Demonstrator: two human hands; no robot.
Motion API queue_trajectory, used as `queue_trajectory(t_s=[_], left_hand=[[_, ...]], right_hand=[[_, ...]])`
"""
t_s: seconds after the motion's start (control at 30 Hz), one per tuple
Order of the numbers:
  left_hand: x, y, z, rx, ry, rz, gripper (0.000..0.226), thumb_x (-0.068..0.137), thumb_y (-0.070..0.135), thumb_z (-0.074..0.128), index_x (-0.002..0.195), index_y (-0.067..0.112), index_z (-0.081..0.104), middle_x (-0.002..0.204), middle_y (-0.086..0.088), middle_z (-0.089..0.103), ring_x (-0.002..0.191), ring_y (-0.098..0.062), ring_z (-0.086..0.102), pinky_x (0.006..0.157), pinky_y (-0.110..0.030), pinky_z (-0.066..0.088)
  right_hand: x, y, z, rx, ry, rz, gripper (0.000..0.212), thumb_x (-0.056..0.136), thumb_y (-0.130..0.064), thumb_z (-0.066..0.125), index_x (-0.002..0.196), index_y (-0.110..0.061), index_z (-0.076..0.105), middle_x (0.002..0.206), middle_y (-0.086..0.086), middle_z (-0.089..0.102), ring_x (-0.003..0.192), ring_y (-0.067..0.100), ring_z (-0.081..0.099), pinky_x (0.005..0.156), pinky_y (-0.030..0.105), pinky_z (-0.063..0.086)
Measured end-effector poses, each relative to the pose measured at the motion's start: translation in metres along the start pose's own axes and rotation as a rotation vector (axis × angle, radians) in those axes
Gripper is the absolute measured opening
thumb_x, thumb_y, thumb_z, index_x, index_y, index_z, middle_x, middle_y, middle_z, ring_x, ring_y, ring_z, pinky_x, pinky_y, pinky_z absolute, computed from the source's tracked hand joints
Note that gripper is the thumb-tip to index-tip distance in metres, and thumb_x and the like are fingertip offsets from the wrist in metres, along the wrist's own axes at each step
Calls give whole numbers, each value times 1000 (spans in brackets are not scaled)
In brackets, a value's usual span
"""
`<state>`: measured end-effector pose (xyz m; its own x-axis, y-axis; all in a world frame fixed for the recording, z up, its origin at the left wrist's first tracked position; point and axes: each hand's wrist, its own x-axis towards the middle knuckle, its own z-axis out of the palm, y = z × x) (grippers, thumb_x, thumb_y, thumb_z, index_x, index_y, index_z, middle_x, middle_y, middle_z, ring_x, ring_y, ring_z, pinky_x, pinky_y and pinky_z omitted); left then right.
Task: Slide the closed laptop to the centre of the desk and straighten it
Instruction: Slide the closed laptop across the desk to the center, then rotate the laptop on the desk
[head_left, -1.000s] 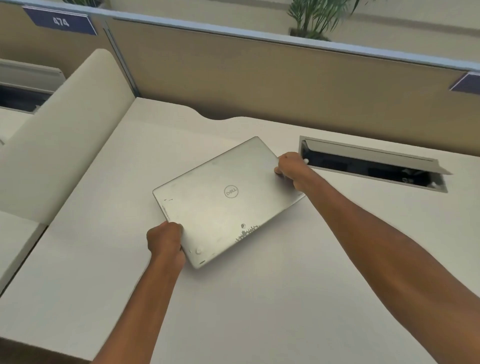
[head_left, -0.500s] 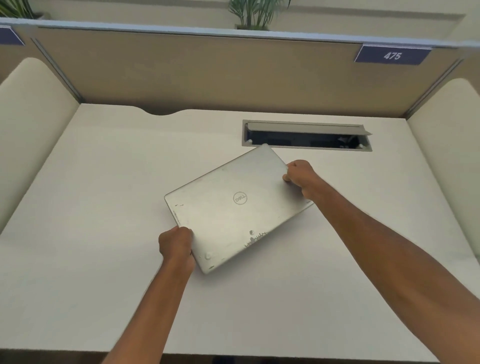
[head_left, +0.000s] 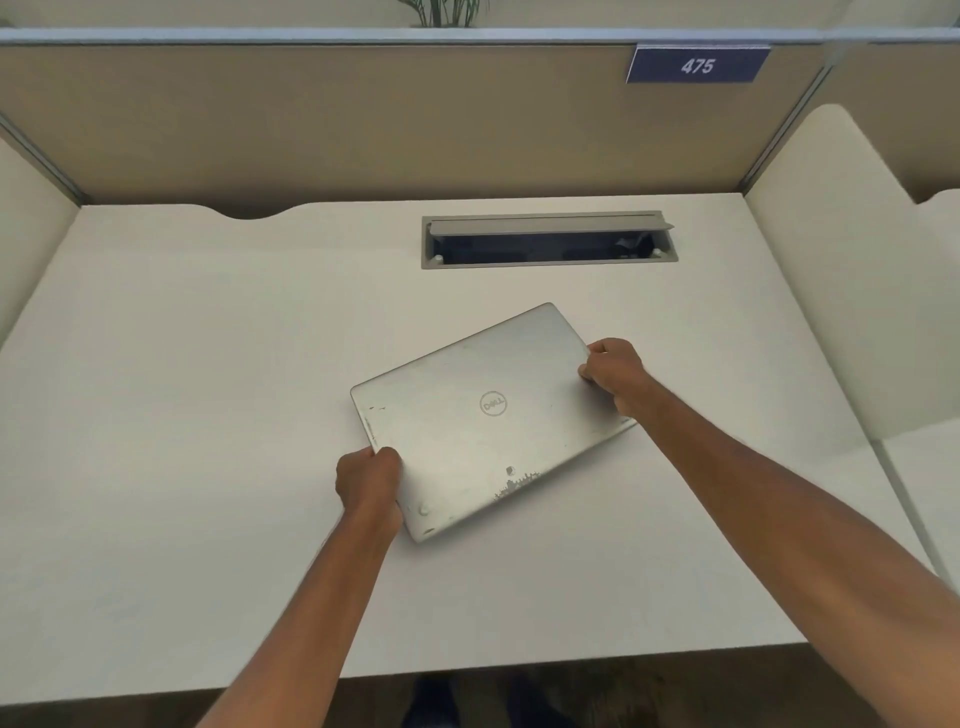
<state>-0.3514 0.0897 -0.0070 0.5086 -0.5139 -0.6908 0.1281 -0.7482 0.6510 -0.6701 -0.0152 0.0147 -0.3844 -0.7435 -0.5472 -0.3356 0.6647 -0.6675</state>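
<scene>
A closed silver laptop (head_left: 483, 421) with a round logo lies flat on the white desk (head_left: 182, 415), near the middle and a little right. It sits skewed, its far right corner turned away from me. My left hand (head_left: 368, 480) grips its near left edge. My right hand (head_left: 613, 373) grips its right edge, fingers curled over the lid.
An open cable tray (head_left: 549, 240) is set into the desk behind the laptop. A tan partition (head_left: 363, 119) with a blue sign 475 (head_left: 697, 65) closes the back. Cream side panels (head_left: 841, 291) stand at left and right. The desk's front edge runs close to me.
The laptop has slid right across the desk with both hands on it. Its skew looks about the same. My view has swung right, so the cable tray is now straight ahead.
</scene>
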Motion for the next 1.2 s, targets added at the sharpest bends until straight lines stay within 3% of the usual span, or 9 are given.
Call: queue_trajectory(t_s=[0.17,0.4,0.57,0.77,0.83,0.87,0.93,1.03,1.2], left_hand=[[-5,-8,12,19,-15,-5,14,86,-4,56,86,10,55,91,-11,45,90,-27,36,79,-44,29],[-11,-7,19,17,-25,8,25,82,2,57,68,16,41,78,-5,42,87,-27,36,73,-41,30],[-12,-9,18,47,-26,41,14,86,2,58,81,10,49,88,-11,44,88,-26,37,78,-43,31],[-16,-15,9,157,-48,113,18,89,8,59,75,11,49,106,-15,52,71,-27,43,62,-32,34],[-15,-12,6,198,-56,144,12,87,15,63,94,5,63,119,-21,54,86,-37,58,71,-39,53],[-12,-7,5,233,-55,172,38,90,17,65,124,2,68,137,-22,56,113,-42,64,93,-48,60],[-8,5,1,274,-41,239,69,98,21,66,164,10,49,164,-14,47,152,-38,50,123,-54,49],[-1,29,1,350,-45,442,57,102,24,67,158,15,60,158,-15,58,148,-35,57,124,-50,48],[12,70,21,575,-160,658,48,105,25,68,152,17,66,157,-12,61,151,-31,54,126,-44,43]], right_hand=[[1,14,-7,7,20,16,22,89,4,60,101,-13,68,108,11,69,98,29,61,82,35,49],[0,20,-9,0,48,6,35,87,4,59,118,-1,74,127,19,76,101,30,65,82,33,50],[-4,19,-9,-14,65,-15,35,88,2,58,117,-5,76,126,14,76,124,35,70,97,42,60],[-9,28,-12,-142,51,-63,43,88,-5,67,128,-16,75,131,8,75,125,32,68,109,46,57],[-17,33,-10,-221,100,-95,54,92,-15,72,145,-19,66,144,9,65,137,32,60,116,47,49],[-23,37,-7,-243,140,-122,59,93,-21,73,151,-20,61,148,10,60,140,32,56,118,47,46],[-41,48,0,-207,222,-204,57,95,-24,73,151,-19,61,144,11,59,135,33,57,116,48,46],[-76,72,13,9,214,-221,38,96,-17,76,134,-19,72,121,5,68,107,24,65,101,38,54],[-129,112,39,433,-51,161,15,94,2,70,104,-9,70,101,13,73,84,21,63,73,31,54]])
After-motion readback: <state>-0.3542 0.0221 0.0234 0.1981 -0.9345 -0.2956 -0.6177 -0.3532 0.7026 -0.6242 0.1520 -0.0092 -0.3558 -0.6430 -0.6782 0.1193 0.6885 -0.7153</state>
